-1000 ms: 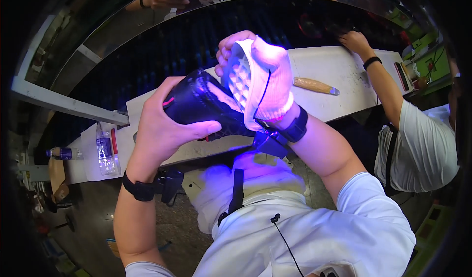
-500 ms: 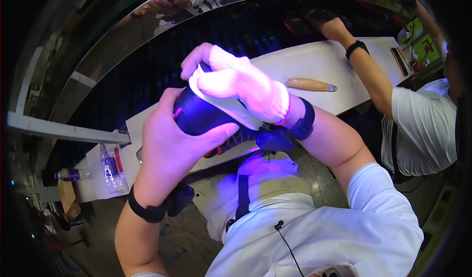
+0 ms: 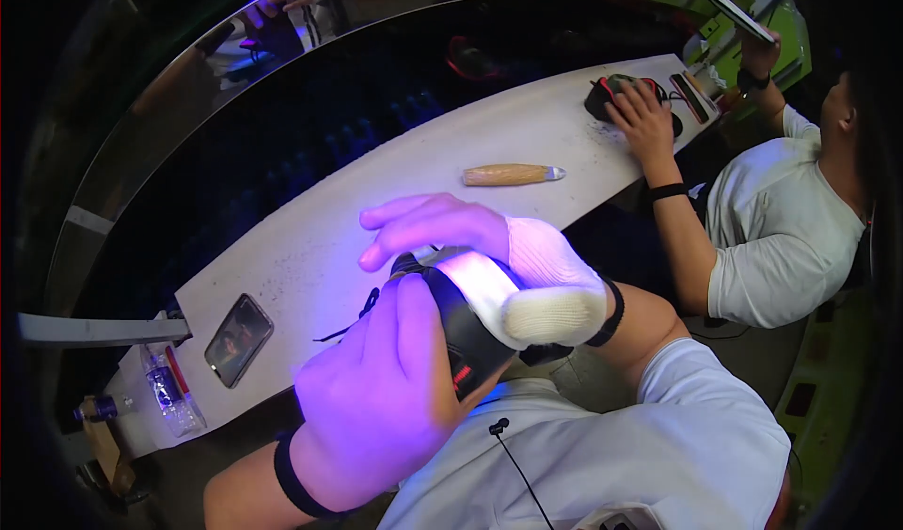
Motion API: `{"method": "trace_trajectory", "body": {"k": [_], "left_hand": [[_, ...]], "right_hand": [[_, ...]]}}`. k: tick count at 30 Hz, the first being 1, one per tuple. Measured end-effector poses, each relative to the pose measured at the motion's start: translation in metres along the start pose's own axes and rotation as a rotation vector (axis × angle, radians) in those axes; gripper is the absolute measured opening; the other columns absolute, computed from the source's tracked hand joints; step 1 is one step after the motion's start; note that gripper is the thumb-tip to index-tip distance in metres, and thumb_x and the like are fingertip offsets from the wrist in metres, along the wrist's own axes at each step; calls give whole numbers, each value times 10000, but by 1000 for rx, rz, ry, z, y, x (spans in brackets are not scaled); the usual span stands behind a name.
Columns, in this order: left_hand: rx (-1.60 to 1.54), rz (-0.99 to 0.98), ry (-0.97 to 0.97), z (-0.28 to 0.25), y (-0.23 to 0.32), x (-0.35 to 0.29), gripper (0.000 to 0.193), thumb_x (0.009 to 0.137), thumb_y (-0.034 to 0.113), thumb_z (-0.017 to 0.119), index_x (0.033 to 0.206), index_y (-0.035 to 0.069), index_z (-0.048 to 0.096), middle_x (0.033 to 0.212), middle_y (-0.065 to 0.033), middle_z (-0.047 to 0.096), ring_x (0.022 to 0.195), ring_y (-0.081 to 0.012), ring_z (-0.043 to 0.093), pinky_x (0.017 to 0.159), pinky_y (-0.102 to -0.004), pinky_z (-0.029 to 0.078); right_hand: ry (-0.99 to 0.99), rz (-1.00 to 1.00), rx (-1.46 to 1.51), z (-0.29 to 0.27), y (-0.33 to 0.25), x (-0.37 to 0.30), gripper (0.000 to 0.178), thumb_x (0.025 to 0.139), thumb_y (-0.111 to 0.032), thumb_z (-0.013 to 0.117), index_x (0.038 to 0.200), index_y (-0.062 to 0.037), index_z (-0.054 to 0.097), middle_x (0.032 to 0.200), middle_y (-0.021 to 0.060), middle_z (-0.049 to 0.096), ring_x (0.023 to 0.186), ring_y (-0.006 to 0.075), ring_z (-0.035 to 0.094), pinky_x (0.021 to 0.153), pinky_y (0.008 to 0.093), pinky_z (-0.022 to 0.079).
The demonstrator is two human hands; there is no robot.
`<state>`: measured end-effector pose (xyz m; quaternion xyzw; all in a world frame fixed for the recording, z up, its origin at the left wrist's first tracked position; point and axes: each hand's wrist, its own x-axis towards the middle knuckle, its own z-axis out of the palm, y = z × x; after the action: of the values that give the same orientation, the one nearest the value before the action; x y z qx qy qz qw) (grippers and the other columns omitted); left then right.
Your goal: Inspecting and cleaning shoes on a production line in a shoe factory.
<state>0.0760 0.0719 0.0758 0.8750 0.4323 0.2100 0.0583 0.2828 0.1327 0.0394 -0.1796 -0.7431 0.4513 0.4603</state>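
A black shoe (image 3: 470,337) with a white sole edge (image 3: 480,281) and a small red mark is held low in front of my chest, over the near edge of the bench. My left hand (image 3: 381,384) is closed around its black upper, and a dark lace hangs out beside the fingers. My right hand (image 3: 489,257) wears a white knit glove that leaves the fingers bare. Its fingers stretch out to the left above the shoe, while the gloved thumb side lies against the white sole edge. Purple light falls on both hands and the shoe.
On the white bench (image 3: 329,238) lie a wood-handled knife (image 3: 508,174), a phone (image 3: 240,340) and a clear plastic bottle (image 3: 169,384). A dark band curves behind it. At the right, a co-worker's hand (image 3: 644,121) rests on a black and red shoe (image 3: 605,99). A metal bar (image 3: 103,329) juts in from the left.
Both hands have brought the shoe down toward me and turned it. My right fingers have straightened from their curl around the sole. The phone has come into sight, and the co-worker's posture differs.
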Motion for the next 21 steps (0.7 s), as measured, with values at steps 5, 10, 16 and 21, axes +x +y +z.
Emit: {"method": "trace_trajectory", "body": {"k": [5,10,16,21], "left_hand": [[49,169,7,3,-6,-14,884,702,445,975,1280,-100,586,981,-172,708,769,-292,748,652,-369,603],[96,411,82,-35,-44,-29,739,702,345,895,1338,47,665,1147,-270,705,1051,-383,723,808,-399,630],[-374,-320,55,-7,-44,-137,1106,592,573,1005,1450,44,551,1593,-301,357,1451,-433,410,1183,-490,346],[-540,-491,197,21,-51,-177,865,647,392,967,1362,47,622,1616,-287,351,1445,-386,441,1176,-482,368]], "right_hand": [[-167,45,-342,4,-30,-31,640,1027,-475,532,1463,-6,551,1503,230,592,1504,463,432,1239,575,303],[-141,-41,-235,45,-21,-57,966,902,-597,732,1572,23,415,1601,315,450,1529,496,383,1252,598,266],[-164,432,-723,62,52,-68,1064,818,-713,734,1559,4,473,1631,226,455,1538,454,377,1245,526,326],[-77,476,-584,77,76,-76,909,795,-590,817,1508,-79,577,1653,239,376,1546,440,314,1250,538,292]]}}
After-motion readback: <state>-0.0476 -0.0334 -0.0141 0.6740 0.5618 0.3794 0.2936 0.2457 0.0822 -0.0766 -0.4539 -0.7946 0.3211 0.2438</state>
